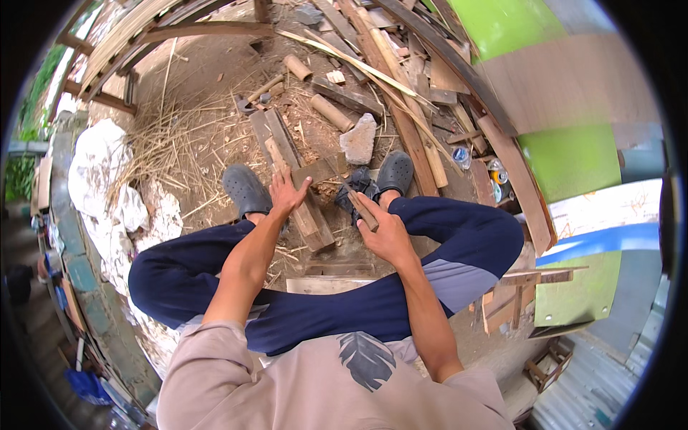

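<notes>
My left hand [287, 192] lies with its fingers stretched and its thumb apart on a narrow pale wood strip [307, 223]. This strip rests along a thicker wooden plank [324, 235] on the ground between my feet. My right hand [390, 235] is closed round the handle of a wooden-handled tool [366, 209]. Its thin dark end points away from me, toward the plank; whether it is a knife or a chisel I cannot tell. A crumpled black cloth or bag [356, 188] sits just beyond the tool, by my right shoe [395, 172].
A pale stone [358, 140] and bamboo pieces [331, 113] lie ahead. Long boards [408, 132] are piled on the right, with straw [172, 158] and white sacks [100, 161] on the left. A wooden frame [208, 30] stands at the far left; green panels [573, 165] rise at right.
</notes>
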Demonstrator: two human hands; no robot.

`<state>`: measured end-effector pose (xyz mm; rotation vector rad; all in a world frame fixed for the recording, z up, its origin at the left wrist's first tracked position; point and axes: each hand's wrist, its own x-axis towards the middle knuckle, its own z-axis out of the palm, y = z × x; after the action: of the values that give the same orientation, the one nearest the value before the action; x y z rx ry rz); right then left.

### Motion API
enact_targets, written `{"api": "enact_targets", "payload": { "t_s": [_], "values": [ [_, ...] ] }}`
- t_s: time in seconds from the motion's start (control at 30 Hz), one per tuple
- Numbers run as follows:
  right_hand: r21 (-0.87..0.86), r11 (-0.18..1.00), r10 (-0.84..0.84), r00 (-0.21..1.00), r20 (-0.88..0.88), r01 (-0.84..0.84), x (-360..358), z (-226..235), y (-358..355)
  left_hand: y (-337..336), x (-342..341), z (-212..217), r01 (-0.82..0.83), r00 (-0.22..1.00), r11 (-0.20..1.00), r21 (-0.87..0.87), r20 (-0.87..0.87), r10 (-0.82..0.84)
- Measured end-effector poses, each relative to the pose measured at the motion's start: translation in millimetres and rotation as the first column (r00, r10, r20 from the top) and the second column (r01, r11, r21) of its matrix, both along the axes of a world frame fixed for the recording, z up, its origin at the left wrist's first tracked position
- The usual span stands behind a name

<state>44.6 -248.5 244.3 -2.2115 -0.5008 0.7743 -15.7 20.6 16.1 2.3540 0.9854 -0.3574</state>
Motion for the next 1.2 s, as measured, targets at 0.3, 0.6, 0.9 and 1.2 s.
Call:
{"api": "enact_targets", "payload": {
  "t_s": [0.3, 0.6, 0.9, 1.2],
  "values": [
    [0.165, 0.986, -0.009, 0.988, 0.153, -0.016, -18, 44, -23, -12, 24, -1, -0.255, 0.966, 0.955, -0.150, -0.071, 0.247],
    [0.243, 0.908, -0.340, 0.939, -0.054, 0.342, 2, 51, -37, -114, 56, 38, 0.610, 0.714, 0.783, 0.124, 0.344, -0.610],
    [0.184, 0.950, -0.258, 0.966, 0.003, 0.253, -8, 50, -38, -103, 31, 39, 0.391, 0.779, 0.872, 0.294, 0.399, -0.483],
    [0.101, 0.986, 0.106, 0.963, 0.250, -0.134, -27, 36, -7, 21, -16, 29, 0.732, 0.578, 0.597, 0.327, 0.165, -0.799]
  ]
}}
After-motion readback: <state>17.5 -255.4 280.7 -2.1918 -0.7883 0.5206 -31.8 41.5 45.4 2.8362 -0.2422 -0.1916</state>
